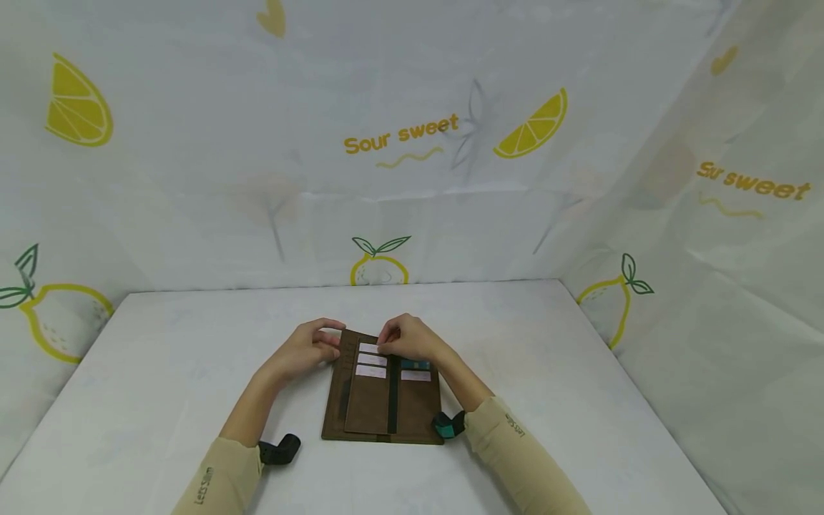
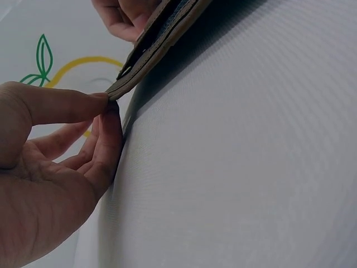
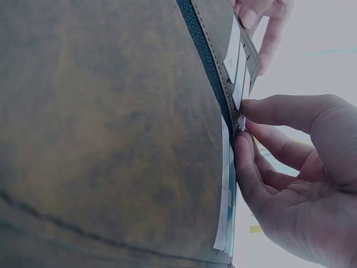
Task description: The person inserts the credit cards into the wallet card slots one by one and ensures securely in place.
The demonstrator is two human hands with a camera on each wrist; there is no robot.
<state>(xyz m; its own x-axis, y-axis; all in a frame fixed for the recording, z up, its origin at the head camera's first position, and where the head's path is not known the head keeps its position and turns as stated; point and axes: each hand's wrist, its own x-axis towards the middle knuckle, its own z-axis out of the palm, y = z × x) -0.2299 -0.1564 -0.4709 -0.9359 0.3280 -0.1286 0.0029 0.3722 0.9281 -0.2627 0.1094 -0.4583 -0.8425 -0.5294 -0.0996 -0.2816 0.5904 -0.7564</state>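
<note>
- The surface (image 1: 547,372), matte white cloth, carries an open brown wallet (image 1: 373,408) lying flat between the two forearms, its far end under the fingertips.
- The wallet looks like soft suede-like leather, rectangular, with a stitched edge and a dark elastic strip down its middle.
- The left hand (image 1: 307,349) pinches the wallet's far left corner between thumb and curled fingers (image 2: 106,134), lifting it slightly; a steady hold here should keep the slots from sliding.
- The right hand (image 1: 412,340) pinches a white card (image 1: 368,348) at the top slot, thumb and forefinger closed narrowly on its edge.
- Best judged: draw the thin, stiff card straight along its slot, not twisting.
</note>
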